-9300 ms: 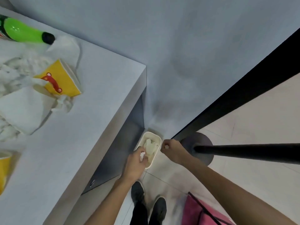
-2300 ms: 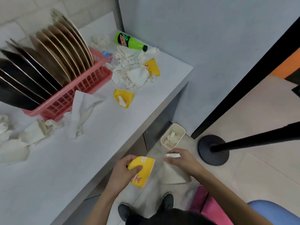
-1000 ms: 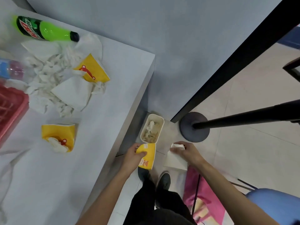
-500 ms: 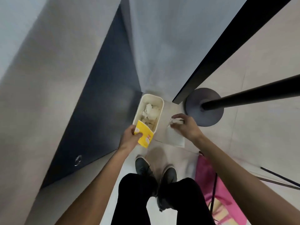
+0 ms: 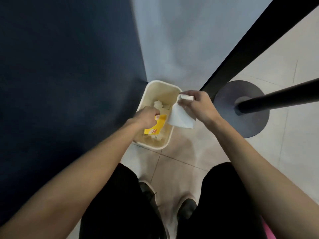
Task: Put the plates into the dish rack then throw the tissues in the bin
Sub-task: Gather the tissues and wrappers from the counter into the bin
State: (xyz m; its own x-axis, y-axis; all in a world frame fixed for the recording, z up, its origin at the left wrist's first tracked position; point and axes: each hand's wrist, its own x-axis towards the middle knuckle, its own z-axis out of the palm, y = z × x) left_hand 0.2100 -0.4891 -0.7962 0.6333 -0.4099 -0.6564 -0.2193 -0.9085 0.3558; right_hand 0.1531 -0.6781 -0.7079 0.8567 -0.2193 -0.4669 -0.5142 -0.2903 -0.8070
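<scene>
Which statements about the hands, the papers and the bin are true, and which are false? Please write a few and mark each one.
1. The left hand grips a yellow paper over the bin. True.
2. The right hand holds nothing. False: it pinches a white tissue.
3. The bin has nothing inside. False: crumpled tissues lie in it.
4. A dark round base of a pole stands on the floor to the right of the bin. True.
</scene>
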